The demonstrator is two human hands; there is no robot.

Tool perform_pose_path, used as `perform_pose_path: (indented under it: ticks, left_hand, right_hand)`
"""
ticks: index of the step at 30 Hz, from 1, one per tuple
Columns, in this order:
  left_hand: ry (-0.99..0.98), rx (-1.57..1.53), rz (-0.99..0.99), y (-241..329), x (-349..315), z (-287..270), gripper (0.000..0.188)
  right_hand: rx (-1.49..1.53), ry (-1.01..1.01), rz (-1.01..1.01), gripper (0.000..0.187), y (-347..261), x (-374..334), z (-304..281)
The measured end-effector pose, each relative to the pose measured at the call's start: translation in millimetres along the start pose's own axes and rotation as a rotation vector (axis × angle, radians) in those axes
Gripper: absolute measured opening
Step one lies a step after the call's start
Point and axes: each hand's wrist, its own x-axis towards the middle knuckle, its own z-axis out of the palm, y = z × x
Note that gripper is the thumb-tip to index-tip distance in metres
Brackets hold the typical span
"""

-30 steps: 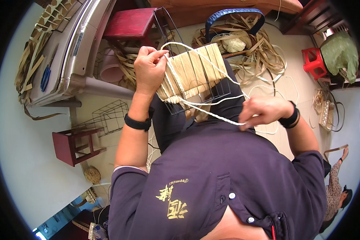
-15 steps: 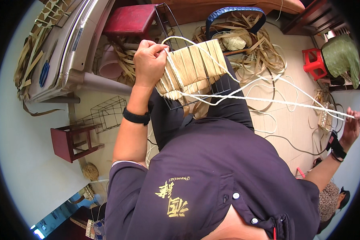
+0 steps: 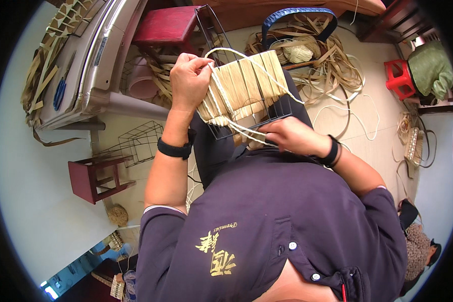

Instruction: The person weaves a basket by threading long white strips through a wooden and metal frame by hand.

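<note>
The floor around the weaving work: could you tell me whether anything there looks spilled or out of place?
Yes. Loose flat straw strips lie tangled across the floor beyond the half-woven wire frame, and pale cord trails in loops beside them. It looks like working litter, not damage. The left hand and right hand hold the frame.

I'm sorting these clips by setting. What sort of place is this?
Probably a small home basket-weaving workshop: loose straw strips lie heaped on the floor, bare wire frames wait nearby, and both hands work a half-woven wire basket.
</note>
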Motion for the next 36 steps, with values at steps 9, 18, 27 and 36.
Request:
perform_pose_path:
  ticks: [9,18,27,36]
  left_hand:
    - [0.03,-0.013,0.01,-4,-3,1,0.012]
    - [0.028,-0.048,-0.01,-6,-2,1,0.012]
    - [0.001,-0.125,0.026,-8,4,14,0.012]
    - [0.015,-0.086,0.018,-9,1,8,0.012]
  right_hand:
    - [0.064,0.023,-0.13,0.02,12,0,1]
    - [-0.697,0.226,0.59,0.017,215,-212,-8]
    - [-0.76,0.276,1.294,0.039,340,-443,-70]
    - [-0.022,0.154,-0.265,0.024,8,-4,12]
